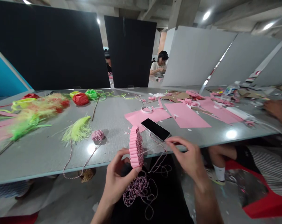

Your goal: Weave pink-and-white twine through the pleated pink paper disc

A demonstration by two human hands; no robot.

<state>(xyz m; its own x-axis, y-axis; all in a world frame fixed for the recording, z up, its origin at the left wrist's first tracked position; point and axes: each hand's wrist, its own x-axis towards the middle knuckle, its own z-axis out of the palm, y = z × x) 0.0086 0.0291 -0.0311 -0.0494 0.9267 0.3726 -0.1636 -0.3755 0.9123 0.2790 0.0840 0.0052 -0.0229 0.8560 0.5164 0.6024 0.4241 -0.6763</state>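
My left hand (117,177) is shut on a pleated pink paper ring (135,147), which stands on edge above the table's front edge. My right hand (184,152) pinches a strand of pink-and-white baker's twine (160,152) close to a black smartphone (155,129). Loose loops of that twine (141,193) hang over my dark lap, and another length trails from a twine ball (97,135) on the table. Beyond the phone lie pink paper sheets (186,115) and a roll of tape (146,109).
A grey table (108,149) holds yellow-green feather tufts (77,130), red and green raffia bundles (80,98), and paper scraps. A co-worker's hand (277,110) rests at the right edge. Other people sit beyond dark partition panels (130,51).
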